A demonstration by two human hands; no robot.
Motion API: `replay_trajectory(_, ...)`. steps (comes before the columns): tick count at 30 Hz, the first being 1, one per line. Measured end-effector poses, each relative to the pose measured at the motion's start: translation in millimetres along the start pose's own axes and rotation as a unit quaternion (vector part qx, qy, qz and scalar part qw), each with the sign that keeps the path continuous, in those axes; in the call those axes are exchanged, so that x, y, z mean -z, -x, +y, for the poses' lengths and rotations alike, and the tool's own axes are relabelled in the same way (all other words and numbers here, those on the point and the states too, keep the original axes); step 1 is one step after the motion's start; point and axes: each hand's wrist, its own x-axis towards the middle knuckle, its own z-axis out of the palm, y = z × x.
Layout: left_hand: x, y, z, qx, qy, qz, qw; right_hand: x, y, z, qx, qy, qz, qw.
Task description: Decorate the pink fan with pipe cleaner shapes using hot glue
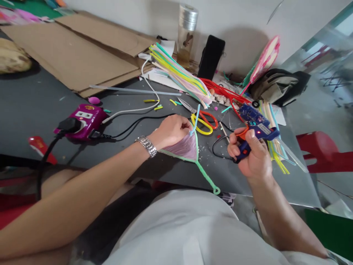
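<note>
My left hand [176, 129], with a metal watch on its wrist, is closed at the fingertips on a short light-blue pipe cleaner [196, 118]. The strip stands up over a purple fan-shaped piece [183, 148] edged in light-green pipe cleaner. A green twisted handle [206, 175] runs from its corner to a small loop near the table's front edge. My right hand [253, 156] is wrapped round a dark-blue hot glue gun [260, 131] with an orange trigger and a lit red light. The gun is apart from the fan piece. My left palm and fingers hide part of the fan.
Scissors [205, 123] with yellow and red handles lie just beyond my left hand. A purple power socket [82, 121] with cords sits left. Pipe-cleaner bundles [182, 77], cardboard [91, 51], a bottle [186, 36] and a black case [211, 57] stand or lie behind.
</note>
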Motion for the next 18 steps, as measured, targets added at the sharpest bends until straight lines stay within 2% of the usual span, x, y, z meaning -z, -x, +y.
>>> replay_trajectory(4, -3.0, 3.8, -1.5, -0.022, -0.05, 0.026, 0.998, -15.6, -17.6, 2.1, -0.012, -0.023, 0.021, 0.999)
replay_trajectory(9, -7.5, 6.0, -4.4, -0.053, -0.113, 0.06, 0.99, -44.1, -54.4, 15.6, 0.004, -0.024, 0.047, 0.999)
replay_trajectory(14, -14.5, 7.1, -14.6, -0.097, -0.101, 0.068, 0.988, -65.7, -88.1, 31.1, -0.012, 0.0, 0.056, 0.998)
replay_trajectory(18, -16.9, 6.5, -19.0, -0.114, -0.094, 0.066, 0.987, -73.7, -97.4, 38.0, -0.028, 0.008, 0.052, 0.998)
